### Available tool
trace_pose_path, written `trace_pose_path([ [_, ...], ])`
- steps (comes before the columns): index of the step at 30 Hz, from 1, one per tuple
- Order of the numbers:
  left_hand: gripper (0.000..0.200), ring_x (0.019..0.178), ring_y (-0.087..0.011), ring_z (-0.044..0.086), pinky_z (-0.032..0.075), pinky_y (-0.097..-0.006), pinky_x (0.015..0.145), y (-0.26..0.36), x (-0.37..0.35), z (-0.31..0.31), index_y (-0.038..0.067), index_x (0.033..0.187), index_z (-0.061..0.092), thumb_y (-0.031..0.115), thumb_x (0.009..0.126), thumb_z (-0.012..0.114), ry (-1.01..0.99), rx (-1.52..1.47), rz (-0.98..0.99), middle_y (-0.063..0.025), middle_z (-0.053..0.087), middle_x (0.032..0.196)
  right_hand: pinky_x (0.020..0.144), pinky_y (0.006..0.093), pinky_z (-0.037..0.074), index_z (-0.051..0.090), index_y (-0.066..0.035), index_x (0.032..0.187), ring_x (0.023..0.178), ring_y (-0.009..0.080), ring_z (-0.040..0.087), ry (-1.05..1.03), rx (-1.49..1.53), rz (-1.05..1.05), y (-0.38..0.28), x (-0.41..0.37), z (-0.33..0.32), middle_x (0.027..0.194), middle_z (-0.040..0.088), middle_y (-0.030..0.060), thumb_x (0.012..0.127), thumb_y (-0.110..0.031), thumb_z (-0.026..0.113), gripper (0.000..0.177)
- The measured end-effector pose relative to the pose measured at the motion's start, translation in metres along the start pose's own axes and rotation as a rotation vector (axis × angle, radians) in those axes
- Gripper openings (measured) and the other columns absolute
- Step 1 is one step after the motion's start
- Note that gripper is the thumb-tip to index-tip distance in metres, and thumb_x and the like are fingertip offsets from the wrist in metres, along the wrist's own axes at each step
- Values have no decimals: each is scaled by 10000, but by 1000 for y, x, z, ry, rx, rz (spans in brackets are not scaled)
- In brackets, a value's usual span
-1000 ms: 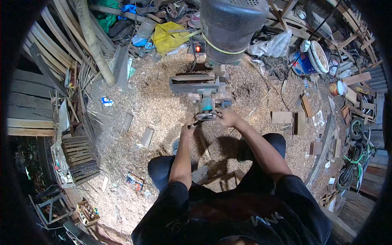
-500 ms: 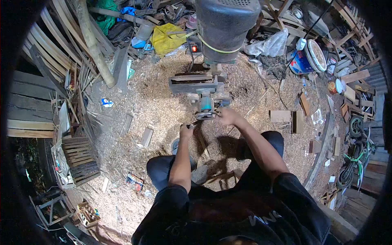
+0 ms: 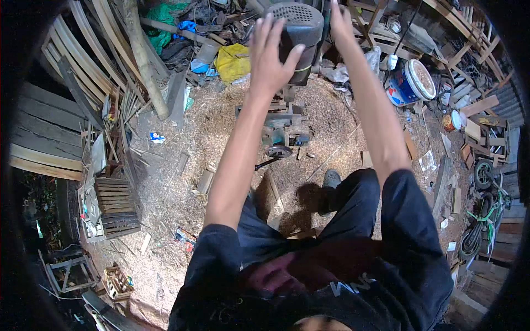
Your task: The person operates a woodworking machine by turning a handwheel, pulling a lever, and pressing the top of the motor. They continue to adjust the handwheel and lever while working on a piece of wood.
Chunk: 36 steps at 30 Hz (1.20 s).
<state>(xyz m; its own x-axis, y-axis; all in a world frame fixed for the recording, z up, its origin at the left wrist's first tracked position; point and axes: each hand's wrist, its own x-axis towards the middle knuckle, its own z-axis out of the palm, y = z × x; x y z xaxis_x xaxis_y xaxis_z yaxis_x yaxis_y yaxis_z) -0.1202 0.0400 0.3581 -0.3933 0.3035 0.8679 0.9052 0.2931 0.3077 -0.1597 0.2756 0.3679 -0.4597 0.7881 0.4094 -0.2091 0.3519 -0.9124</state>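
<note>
My left hand (image 3: 271, 60) is raised with its fingers spread, overlapping the left side of the grey motor housing (image 3: 301, 21) with its perforated top. On the housing's right, my right hand (image 3: 342, 26) is up near the top edge of the view, fingers stretched upward beside a dark upright part of the machine. Below the housing stands the machine's vise-like table (image 3: 281, 118), partly hidden by my left forearm. A round handwheel (image 3: 279, 151) with a dark crank handle (image 3: 267, 164) sticks out at its front, with neither hand on it.
Wood shavings (image 3: 182, 220) cover the floor around the machine. A slatted wooden crate (image 3: 117, 204) and leaning boards (image 3: 72, 60) stand at left. At right are a paint bucket (image 3: 411, 83), wood offcuts and a small bicycle (image 3: 486, 215). A yellow sack (image 3: 232, 62) lies behind.
Both hands have left the handwheel and crank handle and moved up and forward to either side of the motor housing. The view has shifted slightly.
</note>
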Motion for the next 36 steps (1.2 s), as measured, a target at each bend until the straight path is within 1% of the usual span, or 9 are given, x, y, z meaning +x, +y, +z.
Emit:
trace_pose_path([
  [2, 700, 1373, -443, 266, 249, -530, 1112, -3, 6, 16, 71, 1400, 364, 294, 832, 706, 47, 3, 8, -238, 291, 1473, 620, 407, 451, 667, 1, 742, 671, 276, 610, -32, 35, -232, 20, 84, 39, 688, 641, 128, 843, -777, 387, 834],
  [4, 715, 1362, -450, 265, 243, -547, 1105, -6, 5, 21, 83, 1386, 338, 301, 820, 717, 28, 34, 4, -223, 267, 1474, 545, 374, 411, 608, -32, 671, 564, 236, 550, -75, 41, -74, -9, 103, 43, 601, 582, 78, 834, -783, 407, 794],
  [8, 678, 1330, -440, 299, 236, -558, 1094, -7, 7, 20, 98, 1332, 347, 310, 811, 725, 23, 87, 31, -208, 292, 1439, 499, 342, 380, 575, -77, 648, 487, 199, 507, -239, 121, 263, -86, 60, 11, 548, 541, 43, 851, -754, 428, 722],
  [12, 683, 1333, -416, 313, 236, -560, 1089, -2, 2, 19, 103, 1338, 353, 330, 811, 724, 15, 107, 2, -208, 291, 1445, 564, 381, 413, 590, -46, 748, 564, 229, 529, -369, 340, 158, -59, 13, -26, 619, 547, 79, 874, -724, 424, 709],
  [18, 676, 1391, -405, 262, 237, -598, 1099, 16, -12, 14, 141, 1373, 351, 322, 826, 705, -86, 153, -197, -176, 252, 1511, 683, 335, 401, 562, 28, 694, 689, 187, 523, -377, 238, -109, -53, -141, -107, 682, 573, 84, 934, -262, 366, 424],
  [25, 706, 1392, -417, 277, 279, -521, 1106, 23, -32, 0, 119, 1431, 340, 245, 828, 685, -112, -58, -247, -228, 223, 1536, 735, 316, 404, 588, 23, 772, 770, 177, 521, -533, 366, -81, -14, -215, -149, 819, 590, 95, 950, -237, 371, 383],
  [29, 599, 1307, -447, 379, 319, -479, 1083, 6, -81, 7, 73, 1373, 411, 239, 850, 653, -40, -181, -312, -279, 378, 1428, 759, 355, 457, 643, 70, 945, 889, 225, 602, -835, -152, 388, -70, -168, -152, 922, 653, 164, 950, -336, 447, 451],
  [33, 279, 1010, -389, 604, 467, -457, 910, -30, -219, 17, 6, 1032, 653, 245, 892, 620, -492, -40, -639, -223, 651, 1013, 775, 374, 497, 632, 39, 945, 883, 252, 629, -1070, -902, 130, -73, -162, -124, 921, 656, 183, 916, -307, 520, 365],
  [36, 425, 1096, -414, 547, 427, -520, 948, -42, -303, 27, 20, 1180, 557, 332, 892, 584, -801, 38, -706, -238, 583, 1157, 576, 369, 495, 582, 64, 909, 618, 227, 602, -1515, -919, 26, -26, -128, -122, 746, 611, 135, 906, -299, 543, 365],
])
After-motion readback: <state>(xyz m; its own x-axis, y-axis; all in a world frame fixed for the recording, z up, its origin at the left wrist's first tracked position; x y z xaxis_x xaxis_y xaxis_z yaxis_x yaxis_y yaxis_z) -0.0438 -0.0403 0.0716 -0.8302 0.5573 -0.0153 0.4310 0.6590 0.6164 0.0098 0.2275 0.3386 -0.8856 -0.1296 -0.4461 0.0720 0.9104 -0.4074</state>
